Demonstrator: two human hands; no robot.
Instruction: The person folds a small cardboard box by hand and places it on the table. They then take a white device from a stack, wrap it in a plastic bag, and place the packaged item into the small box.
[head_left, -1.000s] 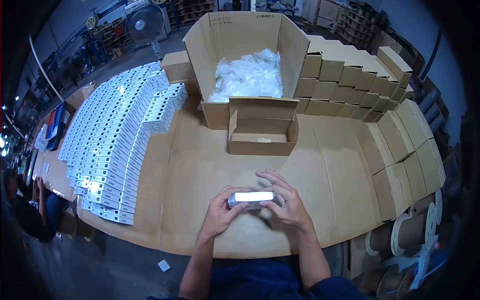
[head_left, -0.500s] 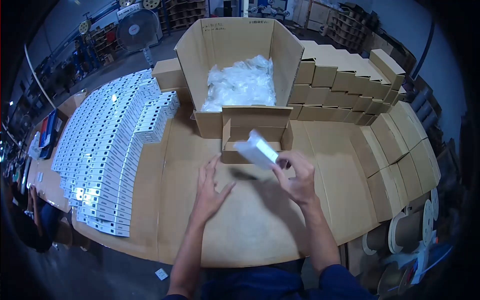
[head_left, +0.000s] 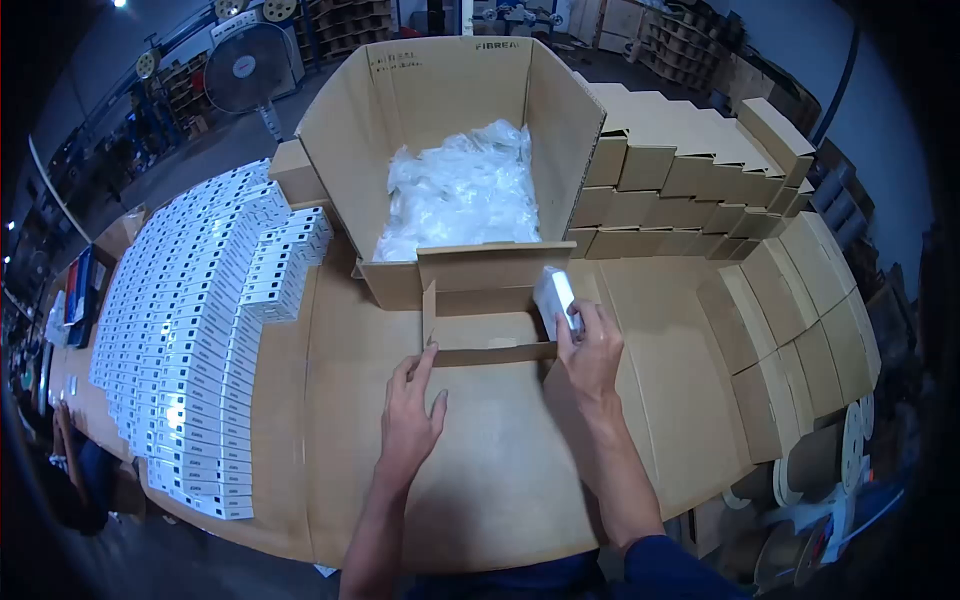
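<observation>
A small brown cardboard box [head_left: 490,356] stands open in front of me, its back flap raised. My right hand [head_left: 592,350] grips a white plastic-wrapped packet [head_left: 556,298] between thumb and fingers, tilted upright over the box's right end. What is inside the wrapping I cannot make out. At the box's front left corner is my left hand [head_left: 410,410], open and holding nothing, thumb apart from the fingers. Its index fingertip meets or nearly meets the front wall. Behind the small box, a large carton [head_left: 450,80] holds a heap of clear plastic bags [head_left: 465,190].
Stacked white boxes [head_left: 190,350] cover the table's left side. Brown cardboard boxes [head_left: 690,160] are piled at the back right, with more boxes [head_left: 800,310] along the right edge. Spools [head_left: 825,445] sit below on the right. A fan [head_left: 245,70] stands behind left.
My right hand has brought the packet to the box's right end and turned it more upright. My left hand has shifted slightly, staying by the front left corner. The camera view has shifted.
</observation>
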